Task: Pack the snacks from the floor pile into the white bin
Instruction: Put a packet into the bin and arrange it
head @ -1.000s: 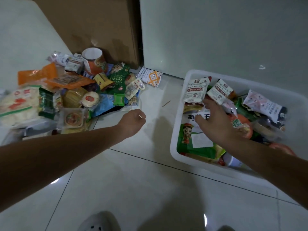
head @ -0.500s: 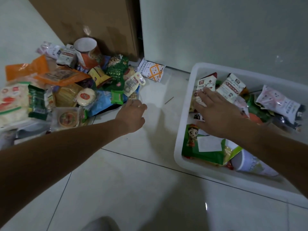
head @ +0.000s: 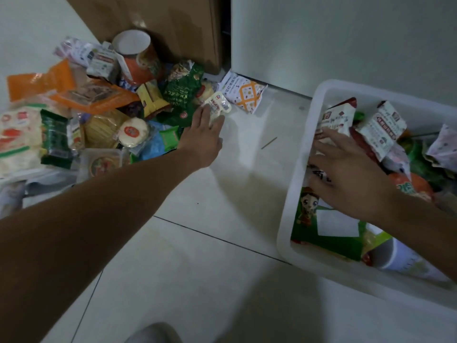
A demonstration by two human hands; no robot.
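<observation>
A pile of snack packets [head: 99,112] lies on the floor at the left. My left hand [head: 202,137] reaches over its right edge, fingers laid on a small clear white packet [head: 218,106]; whether they grip it I cannot tell. The white bin [head: 296,219] sits at the right, holding several packets, a green bag [head: 321,233] and an orange cup. My right hand [head: 346,174] is inside the bin, fingers spread flat, fingertips touching a white and red packet [head: 337,117].
A brown cardboard box [head: 160,26] stands behind the pile against the wall. A white packet with orange pattern [head: 243,94] lies apart on the tiles near the wall. A thin stick [head: 269,142] lies between pile and bin. My shoe tip [head: 153,334] shows at the bottom.
My left hand has moved forward from the bare tiles to the pile's edge and opened onto the small white packet. My right hand stayed in the bin, pressing on packets.
</observation>
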